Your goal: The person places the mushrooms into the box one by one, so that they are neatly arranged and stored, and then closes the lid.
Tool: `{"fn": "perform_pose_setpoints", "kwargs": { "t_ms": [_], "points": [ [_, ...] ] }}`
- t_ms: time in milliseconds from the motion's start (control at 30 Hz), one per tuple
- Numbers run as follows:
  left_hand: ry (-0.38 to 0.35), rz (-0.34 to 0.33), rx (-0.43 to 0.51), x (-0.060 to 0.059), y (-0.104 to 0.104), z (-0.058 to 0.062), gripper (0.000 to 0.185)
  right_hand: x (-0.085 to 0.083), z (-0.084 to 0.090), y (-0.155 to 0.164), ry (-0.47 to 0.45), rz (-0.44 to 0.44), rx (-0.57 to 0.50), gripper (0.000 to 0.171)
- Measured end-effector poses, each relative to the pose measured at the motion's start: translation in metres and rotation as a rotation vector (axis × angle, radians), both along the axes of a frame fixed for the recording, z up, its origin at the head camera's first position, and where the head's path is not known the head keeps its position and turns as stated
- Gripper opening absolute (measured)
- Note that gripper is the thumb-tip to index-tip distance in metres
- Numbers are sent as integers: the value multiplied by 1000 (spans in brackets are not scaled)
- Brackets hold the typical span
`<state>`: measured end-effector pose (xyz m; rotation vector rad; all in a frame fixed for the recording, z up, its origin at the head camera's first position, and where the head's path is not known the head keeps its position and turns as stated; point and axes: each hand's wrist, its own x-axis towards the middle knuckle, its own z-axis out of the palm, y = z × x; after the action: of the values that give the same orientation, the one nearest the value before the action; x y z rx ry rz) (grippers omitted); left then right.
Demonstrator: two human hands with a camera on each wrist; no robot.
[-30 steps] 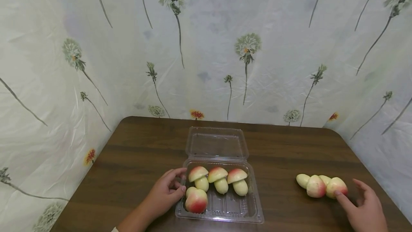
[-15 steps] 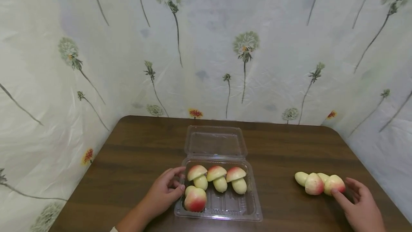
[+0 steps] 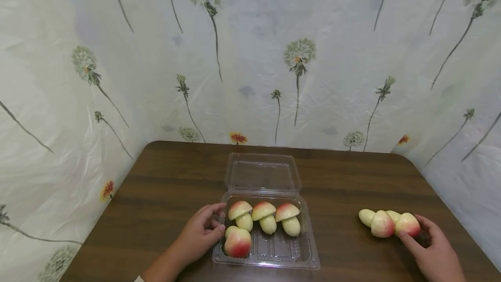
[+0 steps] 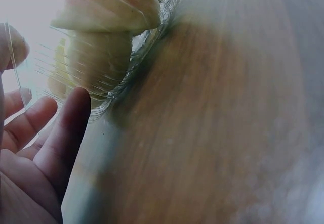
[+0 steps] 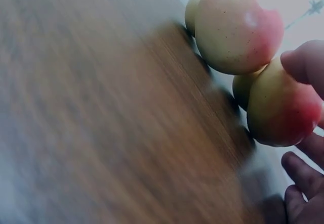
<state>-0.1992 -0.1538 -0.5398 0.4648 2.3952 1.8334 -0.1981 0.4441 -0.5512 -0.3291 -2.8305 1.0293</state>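
Several pale yellow model mushrooms with red-tinted caps are in view. A hinged clear plastic container (image 3: 282, 262) stands at centre with its lid (image 3: 263, 173) laid back. Inside, three mushrooms (image 3: 264, 217) line the back, and another mushroom (image 3: 238, 243) sits front left, cap toward me. Against the container's left side rest the thumb and fingers of my left hand (image 3: 197, 234), also close to the wall in the left wrist view. At right, my right hand (image 3: 434, 247) pinches the cap of a mushroom (image 3: 408, 224) between thumb and fingers. Touching it on its left lies another mushroom (image 3: 382, 224).
A dark brown wooden table (image 3: 336, 177) carries everything. Behind it and at both sides hangs a pale curtain (image 3: 250, 55) printed with dandelions. Bare tabletop separates the container from the two mushrooms at right.
My right hand has moved in leftward, and its fingers have come together around the right-hand mushroom's cap. The left hand and the container keep their places; the head view shifted slightly.
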Motion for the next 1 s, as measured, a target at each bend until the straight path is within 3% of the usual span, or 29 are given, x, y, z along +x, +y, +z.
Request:
{"fn": "perform_pose_setpoints", "kwargs": {
  "t_ms": [767, 1000],
  "points": [
    [13, 15, -47, -3, -2, -4, 52, 0, 3, -6, -1, -36, 33, 93],
    [-5, 18, -49, -2, -1, -3, 52, 2, 1, -7, 38, -35, -43, 91]
  ]
}}
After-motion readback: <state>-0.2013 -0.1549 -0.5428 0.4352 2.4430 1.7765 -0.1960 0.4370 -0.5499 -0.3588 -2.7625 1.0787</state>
